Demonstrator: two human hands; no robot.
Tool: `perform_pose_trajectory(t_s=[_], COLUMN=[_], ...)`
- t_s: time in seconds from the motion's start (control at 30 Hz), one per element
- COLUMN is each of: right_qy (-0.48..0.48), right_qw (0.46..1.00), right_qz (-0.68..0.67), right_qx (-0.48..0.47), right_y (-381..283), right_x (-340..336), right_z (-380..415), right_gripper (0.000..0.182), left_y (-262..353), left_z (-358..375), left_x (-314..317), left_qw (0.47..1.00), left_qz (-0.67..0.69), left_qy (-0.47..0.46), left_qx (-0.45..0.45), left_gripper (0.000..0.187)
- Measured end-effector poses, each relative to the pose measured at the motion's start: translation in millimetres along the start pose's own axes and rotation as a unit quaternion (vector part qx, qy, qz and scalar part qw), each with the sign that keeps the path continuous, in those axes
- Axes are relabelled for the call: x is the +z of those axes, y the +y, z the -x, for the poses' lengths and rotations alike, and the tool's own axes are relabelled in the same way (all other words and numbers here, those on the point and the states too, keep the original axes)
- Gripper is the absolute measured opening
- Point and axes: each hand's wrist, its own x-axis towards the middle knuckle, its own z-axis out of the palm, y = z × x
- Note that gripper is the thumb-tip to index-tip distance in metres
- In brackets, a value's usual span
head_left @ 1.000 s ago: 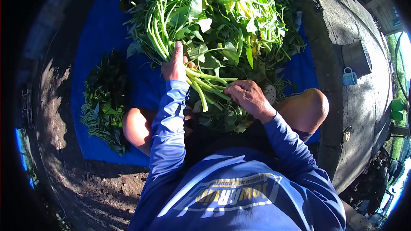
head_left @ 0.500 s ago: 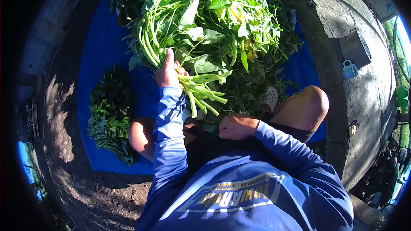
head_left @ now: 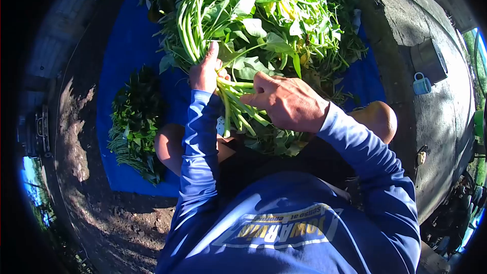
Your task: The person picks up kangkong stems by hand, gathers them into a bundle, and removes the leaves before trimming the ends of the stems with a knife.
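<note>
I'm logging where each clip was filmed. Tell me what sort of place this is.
Probably an outdoor farm yard in sunlight: bare soil underfoot, a blue tarp spread on the ground under a heap of cut leafy greens, and a low concrete wall alongside.

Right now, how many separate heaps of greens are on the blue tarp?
2. The big leafy heap lies ahead of the left hand and right hand; the small dark pile lies on the tarp off to the left. Others may be hidden.

two hands (head_left: 205, 73), one blue mug (head_left: 421, 84)
</note>
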Motion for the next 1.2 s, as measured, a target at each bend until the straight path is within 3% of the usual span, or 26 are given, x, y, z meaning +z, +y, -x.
perform_pose_trajectory(t_s=[0.07, 0.3, 0.43, 0.53, 0.63, 0.7, 0.73, 0.8, 0.83, 0.87, 0.93, 1.0, 1.1, 1.17, 1.2], right_qy=[-0.026, -0.036, -0.14, 0.004, 0.213, 0.204, 0.218, 0.203, 0.117, 0.103, 0.161, 0.138, 0.093, 0.112, 0.13], right_qw=[0.997, 0.999, 0.974, 0.989, 0.976, 0.976, 0.975, 0.979, 0.991, 0.985, 0.98, 0.981, 0.982, 0.974, 0.968], right_qz=[0.067, 0.031, -0.156, -0.113, 0.039, 0.027, -0.024, 0.021, -0.025, -0.08, -0.1, -0.123, -0.111, -0.144, -0.161], right_qx=[0.02, 0.003, 0.088, 0.097, 0.031, 0.07, 0.044, 0.005, 0.057, 0.112, 0.066, 0.063, 0.119, 0.137, 0.144], right_y=[-3.9, -24.7, -45.2, -38.5, -5.1, 15.3, 22.0, 29.4, 32.5, 30.6, 21.6, 10.6, -8.2, -15.6, -17.7], right_x=[17.4, 22.5, 10.8, -31.7, -35.8, -21.7, -10.2, 7.6, 14.6, 23.9, 31.9, 33.9, 37.7, 45.4, 42.3], right_z=[0.0, 16.8, 42.4, 22.8, -6.3, -18.5, -27.6, -42.3, -46.1, -49.0, -51.9, -47.9, -38.5, -27.4, -20.1], right_gripper=[0.026, 0.016, 0.011, 0.016, 0.02, 0.02, 0.019, 0.019, 0.017, 0.019, 0.019, 0.019, 0.019, 0.015, 0.015], left_y=[-2.9, -3.5, 4.3, 8.6, 6.1, 0.4, 0.8, 3.5, 0.1, -0.2, 0.2, -0.5, -8.6, -9.6, 0.1], left_z=[4.4, 14.6, 9.4, 15.7, 20.3, 19.3, 21.2, 28.4, 27.3, 28.5, 29.9, 26.5, 24.6, 21.1, 27.0], left_x=[1.4, 2.4, -3.9, -3.7, -0.9, -5.4, -5.0, -0.1, -3.0, -3.3, -5.6, -13.2, -8.5, -9.6, -6.1], left_qw=[0.999, 0.997, 0.996, 0.997, 0.999, 0.999, 0.998, 0.999, 0.999, 0.999, 0.998, 0.996, 0.998, 0.998, 0.997], left_qz=[-0.006, 0.004, 0.015, -0.016, -0.022, -0.033, -0.045, -0.032, -0.038, -0.049, -0.067, -0.073, -0.013, 0.041, 0.029], left_qy=[0.033, 0.067, 0.088, 0.073, 0.045, 0.006, -0.001, -0.011, -0.001, 0.002, 0.01, -0.021, 0.002, 0.033, 0.076], left_qx=[0.04, 0.026, 0.028, 0.028, 0.02, 0.03, 0.033, 0.038, 0.019, 0.017, 0.012, 0.041, 0.06, 0.04, 0.009], left_gripper=[0.045, 0.044, 0.051, 0.048, 0.047, 0.048, 0.048, 0.049, 0.05, 0.051, 0.052, 0.052, 0.049, 0.049, 0.04])
